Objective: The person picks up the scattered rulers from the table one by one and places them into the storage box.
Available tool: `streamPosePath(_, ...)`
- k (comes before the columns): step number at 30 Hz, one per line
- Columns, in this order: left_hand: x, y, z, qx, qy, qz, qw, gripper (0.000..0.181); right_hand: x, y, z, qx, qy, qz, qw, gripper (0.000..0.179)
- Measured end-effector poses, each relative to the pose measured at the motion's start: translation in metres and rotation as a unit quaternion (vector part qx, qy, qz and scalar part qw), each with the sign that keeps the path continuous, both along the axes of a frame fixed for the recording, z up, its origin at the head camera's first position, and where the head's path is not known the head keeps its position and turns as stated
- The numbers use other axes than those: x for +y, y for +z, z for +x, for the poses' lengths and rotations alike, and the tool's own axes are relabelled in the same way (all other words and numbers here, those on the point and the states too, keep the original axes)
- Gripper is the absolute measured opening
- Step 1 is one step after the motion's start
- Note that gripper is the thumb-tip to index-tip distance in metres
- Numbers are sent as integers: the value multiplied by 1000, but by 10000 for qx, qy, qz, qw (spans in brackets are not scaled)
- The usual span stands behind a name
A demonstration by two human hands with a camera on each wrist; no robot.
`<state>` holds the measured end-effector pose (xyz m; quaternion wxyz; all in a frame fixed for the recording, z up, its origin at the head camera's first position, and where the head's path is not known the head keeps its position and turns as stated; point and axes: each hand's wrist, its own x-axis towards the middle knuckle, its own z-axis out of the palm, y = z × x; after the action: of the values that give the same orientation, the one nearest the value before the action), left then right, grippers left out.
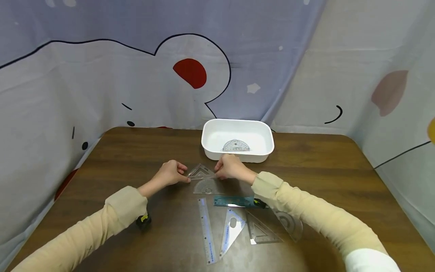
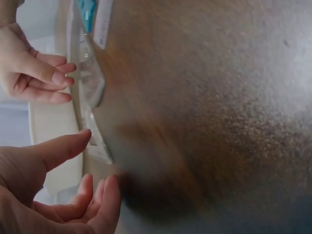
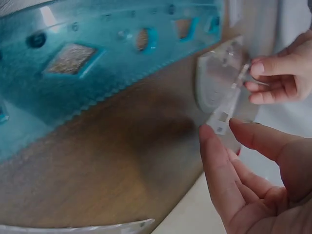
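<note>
A small clear set square point(image 1: 201, 173) lies on the table between the two hands, just beyond a clear half-round protractor point(image 1: 206, 186). The left hand point(image 1: 170, 173) is at its left corner, thumb and fingers spread around that corner with a gap visible in the left wrist view. At the opposite corner is the right hand point(image 1: 231, 167); in the right wrist view its fairly straight thumb and forefinger flank the tip point(image 3: 220, 127). Whether either hand presses on it I cannot tell. A white tray point(image 1: 238, 158) stands behind, holding another clear protractor point(image 1: 236, 146).
Nearer the person lie a teal ruler point(image 1: 232, 201), a clear straight ruler point(image 1: 207, 230), a set square with blue markings point(image 1: 232, 230), another clear set square point(image 1: 261, 230) and a protractor point(image 1: 292, 226) partly under the right sleeve. A patterned cloth point(image 1: 153, 87) hangs behind the table.
</note>
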<state>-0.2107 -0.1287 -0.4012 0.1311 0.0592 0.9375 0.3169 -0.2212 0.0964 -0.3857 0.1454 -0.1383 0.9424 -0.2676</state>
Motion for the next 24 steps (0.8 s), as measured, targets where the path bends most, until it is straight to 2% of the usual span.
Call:
streamPosePath(5, 3, -2, -3, -81, 8, -104, 9999, 48, -5, -5, -3, 23, -7, 7, 10000, 20)
streamPosePath(11, 9, -3, -3, -80, 12, -30, 10000, 46, -8, -11, -5, -2, -12, -290, 9996, 26)
streamPosePath(17, 9, -6, -2, 23, 79, 27, 10000, 41, -10, -14, -8, 64, 23, -290, 9996, 19)
streamPosePath(24, 9, -7, -2, -214, 235, 124, 9994, 37, -13, -14, -9, 1, 13, -253, 9997, 9)
